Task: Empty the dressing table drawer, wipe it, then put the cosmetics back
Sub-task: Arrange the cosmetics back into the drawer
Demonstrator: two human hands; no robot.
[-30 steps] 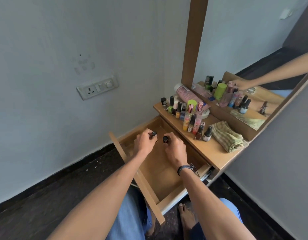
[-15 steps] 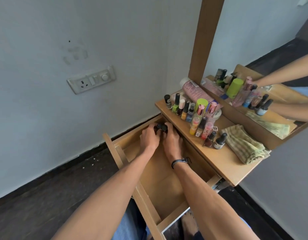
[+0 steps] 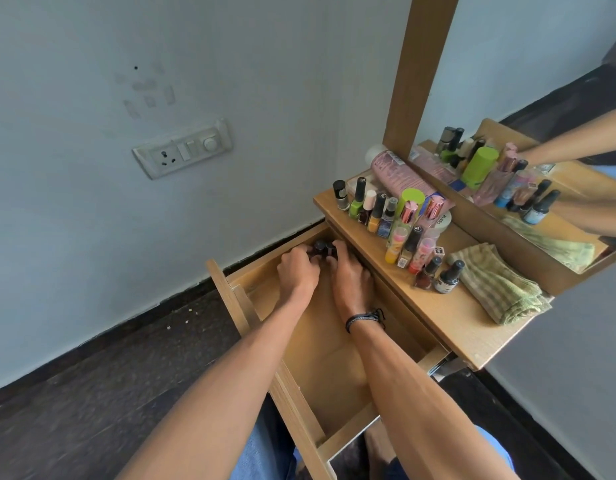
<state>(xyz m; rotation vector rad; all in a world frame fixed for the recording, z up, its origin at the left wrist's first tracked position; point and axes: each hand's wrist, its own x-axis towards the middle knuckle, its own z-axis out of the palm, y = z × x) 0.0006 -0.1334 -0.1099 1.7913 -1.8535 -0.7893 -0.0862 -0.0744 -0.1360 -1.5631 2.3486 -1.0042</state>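
— From where I stand the near end of the drawer (image 3: 329, 368) is bare wood, nothing lying on its floor up to the front edge.

— And the hands?

— Both have gone deeper in. A second ago they hung over the middle of the drawer, a small dark bottle apiece, held apart. Now the left hand (image 3: 297, 270) and the right hand (image 3: 351, 275) are side by side at the far left corner, under the lip of the tabletop (image 3: 448, 317).

— Holding on, or let go?

— Fingers curled round the two bottles (image 3: 323, 249), which now stand touching each other in that corner. I'd say grasping, though whether the bases already rest on the drawer floor I cannot tell; the knuckles hide that.

— So the putting back has begun?

— It looks so to me. The drawer is otherwise empty, and these are the first two in, tucked right against the back.

— Plenty left, then.

— Nearly all of it. Further on, the rest of the cosmetics (image 3: 396, 220) crowd the far left corner of the tabletop, nail polishes upright in rows, a pink tube lying behind them. The cloth (image 3: 496, 289) sits folded at the right edge, beside the last bottles, and the mirror (image 3: 528, 109) beyond doubles the lot.
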